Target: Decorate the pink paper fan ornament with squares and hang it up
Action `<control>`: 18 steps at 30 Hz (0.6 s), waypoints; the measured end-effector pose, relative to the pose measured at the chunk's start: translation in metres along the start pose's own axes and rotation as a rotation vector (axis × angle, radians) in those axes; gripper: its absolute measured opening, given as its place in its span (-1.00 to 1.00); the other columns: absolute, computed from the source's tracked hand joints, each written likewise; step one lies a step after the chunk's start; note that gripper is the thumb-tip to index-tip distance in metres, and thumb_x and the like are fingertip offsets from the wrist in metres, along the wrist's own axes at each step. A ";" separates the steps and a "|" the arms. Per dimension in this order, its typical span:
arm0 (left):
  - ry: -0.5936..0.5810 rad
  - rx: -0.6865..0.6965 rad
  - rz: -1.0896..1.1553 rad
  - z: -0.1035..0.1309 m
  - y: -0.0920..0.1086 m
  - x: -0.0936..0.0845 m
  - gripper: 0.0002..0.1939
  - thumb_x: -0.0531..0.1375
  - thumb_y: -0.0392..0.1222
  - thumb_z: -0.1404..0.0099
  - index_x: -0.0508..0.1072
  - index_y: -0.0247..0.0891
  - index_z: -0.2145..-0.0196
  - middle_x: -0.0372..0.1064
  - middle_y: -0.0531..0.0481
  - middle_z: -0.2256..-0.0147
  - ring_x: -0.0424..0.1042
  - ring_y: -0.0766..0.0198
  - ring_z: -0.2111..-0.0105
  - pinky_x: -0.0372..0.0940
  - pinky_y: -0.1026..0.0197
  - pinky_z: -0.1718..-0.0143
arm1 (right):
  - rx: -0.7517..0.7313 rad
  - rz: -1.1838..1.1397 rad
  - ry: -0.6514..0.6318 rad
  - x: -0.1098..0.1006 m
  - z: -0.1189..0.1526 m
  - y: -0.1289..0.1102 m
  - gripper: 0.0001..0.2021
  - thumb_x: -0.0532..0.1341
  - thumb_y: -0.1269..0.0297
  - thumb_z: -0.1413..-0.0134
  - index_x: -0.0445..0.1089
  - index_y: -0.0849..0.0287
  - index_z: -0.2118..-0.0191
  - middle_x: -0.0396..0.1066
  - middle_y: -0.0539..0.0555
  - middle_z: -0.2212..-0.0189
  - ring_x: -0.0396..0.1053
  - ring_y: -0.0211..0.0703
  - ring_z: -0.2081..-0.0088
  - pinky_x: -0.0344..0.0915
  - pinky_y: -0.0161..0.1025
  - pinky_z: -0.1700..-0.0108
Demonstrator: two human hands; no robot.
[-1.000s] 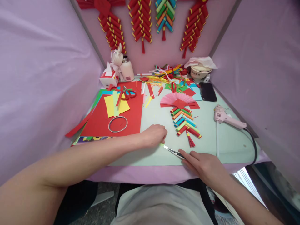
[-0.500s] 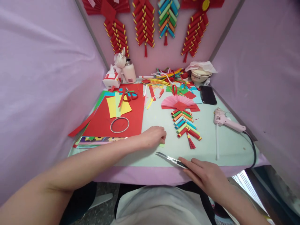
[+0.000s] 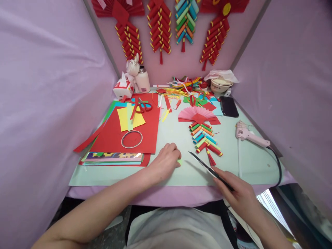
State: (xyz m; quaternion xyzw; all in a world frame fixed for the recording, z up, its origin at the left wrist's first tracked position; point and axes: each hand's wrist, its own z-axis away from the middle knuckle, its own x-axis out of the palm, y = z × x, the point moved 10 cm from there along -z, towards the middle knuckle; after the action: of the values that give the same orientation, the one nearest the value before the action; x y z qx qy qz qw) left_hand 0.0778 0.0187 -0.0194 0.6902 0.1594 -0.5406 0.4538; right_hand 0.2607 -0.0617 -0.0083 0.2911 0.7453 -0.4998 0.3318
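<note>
My left hand (image 3: 167, 160) is low over the middle of the table with its fingers curled together. At its fingertips a small piece of light green paper (image 3: 180, 161) pokes out, mostly hidden under the hand. In my right hand (image 3: 236, 192) is a slim utility knife (image 3: 207, 168), held closed in the fingers. Its tip is raised and points up and left towards the left hand, apart from the paper. Just beyond the knife lies a paper firecracker string (image 3: 203, 138) with a pink fan top and a red tassel.
Red sheets (image 3: 109, 138) at left carry a metal ring (image 3: 132, 139), red-handled scissors (image 3: 144, 106) and yellow paper (image 3: 121, 117). A glue gun (image 3: 251, 135) with its cord lies at right, near a phone (image 3: 229, 106). Paper scraps, a bottle (image 3: 143, 81) and bowls (image 3: 220, 85) stand behind.
My right hand has moved right and lifted the knife, turning its tip upward and away from the left hand. My left hand has shifted slightly, still at the green paper.
</note>
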 end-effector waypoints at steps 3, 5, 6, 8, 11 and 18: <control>0.010 -0.011 0.012 0.000 0.000 0.000 -0.85 0.16 -0.37 -0.21 0.29 -0.24 0.26 0.23 -0.05 0.21 0.21 0.15 0.19 0.20 0.13 0.20 | 0.026 -0.035 0.020 0.001 -0.005 0.001 -0.69 0.10 0.22 -0.25 0.37 0.06 -0.07 0.49 0.13 0.10 0.48 -0.09 0.14 0.43 -0.25 0.18; -0.018 -0.010 0.038 0.000 0.000 0.002 -0.87 0.15 -0.37 -0.21 0.26 -0.22 0.30 0.25 -0.01 0.26 0.23 0.18 0.23 0.19 0.15 0.23 | 0.038 -0.060 0.025 0.002 -0.008 0.000 -0.69 0.10 0.23 -0.25 0.36 0.07 -0.07 0.49 0.13 0.10 0.48 -0.09 0.15 0.42 -0.24 0.18; -0.031 -0.012 0.051 0.000 0.000 0.003 -0.87 0.15 -0.37 -0.21 0.26 -0.22 0.32 0.27 0.00 0.29 0.24 0.19 0.25 0.18 0.16 0.25 | 0.042 -0.073 0.026 0.003 -0.009 0.000 -0.68 0.10 0.23 -0.24 0.36 0.07 -0.08 0.49 0.13 0.11 0.48 -0.10 0.17 0.42 -0.25 0.18; -0.035 -0.034 0.072 0.001 -0.004 0.004 -0.87 0.15 -0.36 -0.21 0.25 -0.20 0.32 0.28 0.02 0.33 0.25 0.20 0.28 0.17 0.17 0.27 | 0.049 -0.103 0.028 0.004 -0.012 -0.002 -0.68 0.11 0.25 -0.24 0.35 0.09 -0.09 0.49 0.12 0.13 0.48 -0.13 0.19 0.40 -0.26 0.18; -0.013 -0.082 0.120 0.003 -0.011 0.004 -0.79 0.15 -0.35 -0.19 0.28 -0.19 0.21 0.32 0.00 0.30 0.29 0.18 0.26 0.19 0.17 0.26 | 0.076 -0.123 0.105 -0.003 -0.018 0.001 -0.69 0.14 0.23 -0.22 0.38 0.11 -0.05 0.50 0.12 0.13 0.47 -0.12 0.18 0.38 -0.25 0.15; -0.090 -0.039 0.172 -0.003 0.001 -0.001 -0.85 0.06 -0.36 -0.23 0.38 -0.23 0.44 0.35 0.00 0.37 0.34 0.20 0.28 0.21 0.18 0.23 | 0.420 0.269 0.340 -0.044 -0.036 0.059 -0.57 0.13 0.08 -0.17 0.38 0.20 -0.07 0.52 0.20 0.24 0.48 0.02 0.30 0.36 -0.15 0.30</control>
State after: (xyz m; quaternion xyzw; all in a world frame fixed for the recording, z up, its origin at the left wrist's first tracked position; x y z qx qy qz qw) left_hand 0.0799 0.0207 -0.0184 0.6674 0.0896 -0.5270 0.5185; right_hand 0.3259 -0.0125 0.0039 0.5292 0.6251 -0.5386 0.1979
